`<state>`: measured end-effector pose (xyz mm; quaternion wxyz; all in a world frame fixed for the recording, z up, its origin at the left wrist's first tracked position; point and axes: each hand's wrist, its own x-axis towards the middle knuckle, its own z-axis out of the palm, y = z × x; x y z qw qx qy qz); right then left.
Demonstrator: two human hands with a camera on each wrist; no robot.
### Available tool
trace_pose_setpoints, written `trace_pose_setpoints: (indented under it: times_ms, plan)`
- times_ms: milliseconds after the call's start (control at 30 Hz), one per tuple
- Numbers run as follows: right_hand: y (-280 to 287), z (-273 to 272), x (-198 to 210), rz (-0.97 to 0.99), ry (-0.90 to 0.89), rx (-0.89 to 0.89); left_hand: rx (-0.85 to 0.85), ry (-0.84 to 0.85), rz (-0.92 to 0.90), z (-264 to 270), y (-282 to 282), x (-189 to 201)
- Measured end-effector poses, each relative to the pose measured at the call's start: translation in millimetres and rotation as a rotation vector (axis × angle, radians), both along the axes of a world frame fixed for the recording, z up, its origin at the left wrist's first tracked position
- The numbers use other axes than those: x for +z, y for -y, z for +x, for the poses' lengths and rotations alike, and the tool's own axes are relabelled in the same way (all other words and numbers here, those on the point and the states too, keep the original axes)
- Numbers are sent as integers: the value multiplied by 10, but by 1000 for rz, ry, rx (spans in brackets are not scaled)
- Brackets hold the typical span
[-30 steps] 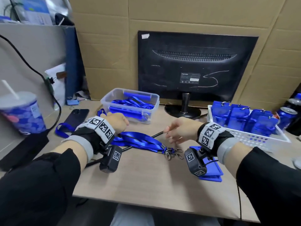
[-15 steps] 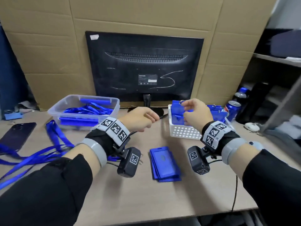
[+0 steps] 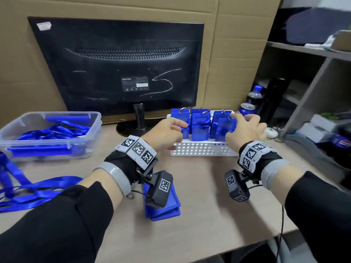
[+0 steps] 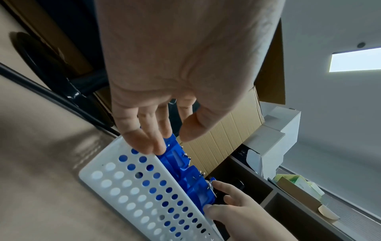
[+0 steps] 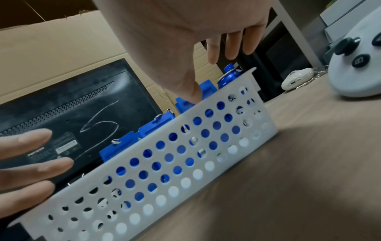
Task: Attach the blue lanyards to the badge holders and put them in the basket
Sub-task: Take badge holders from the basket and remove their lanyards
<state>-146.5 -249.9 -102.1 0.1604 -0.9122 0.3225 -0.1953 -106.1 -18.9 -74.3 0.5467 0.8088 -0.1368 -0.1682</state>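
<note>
The white perforated basket [image 3: 201,149] stands on the desk [image 3: 190,234] just ahead of both hands, its long pierced wall facing the wrists; bare desk runs from that wall back to the near edge. Behind the basket, the monitor's [image 3: 117,63] round foot and corrugated cardboard [image 3: 228,54] close off the far side. Blue badge holders [image 3: 200,126] stand upright in the basket, rigid glossy plastic rectangles with small metal clips at their tops, rising above the rim.

The left hand [image 3: 166,134] reaches over the basket's left end, palm down, fingers [image 4: 148,140] straight and loosely spread, their tips touching the top of the leftmost holder, the thumb apart. The right hand [image 3: 245,131] is at the right end, fingers fanned and relaxed, the thumb [image 5: 191,91] pressing on a holder's top edge; neither hand clasps anything.

Below the left wrist lies a flat stack of spare badge holders [image 3: 163,209]. Further left of that hand, loose satin blue lanyards [image 3: 32,194] trail across the desk, with more in a clear plastic tub [image 3: 49,133].
</note>
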Motion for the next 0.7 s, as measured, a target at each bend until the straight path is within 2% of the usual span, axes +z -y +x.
trace_pose_setpoints:
  times_ms: [167, 367, 567, 700]
  plan:
    - [59, -1, -67, 18, 107, 23, -3, 5, 24, 42, 94, -47]
    - [49, -84, 22, 124, 90, 63, 9, 13, 26, 11, 136, -55]
    - [59, -96, 50, 79, 63, 88, 29, 29, 18, -55, 97, 7]
    - [-34, -155, 213, 77, 293, 166, 39, 42, -15, -111, -3, 111]
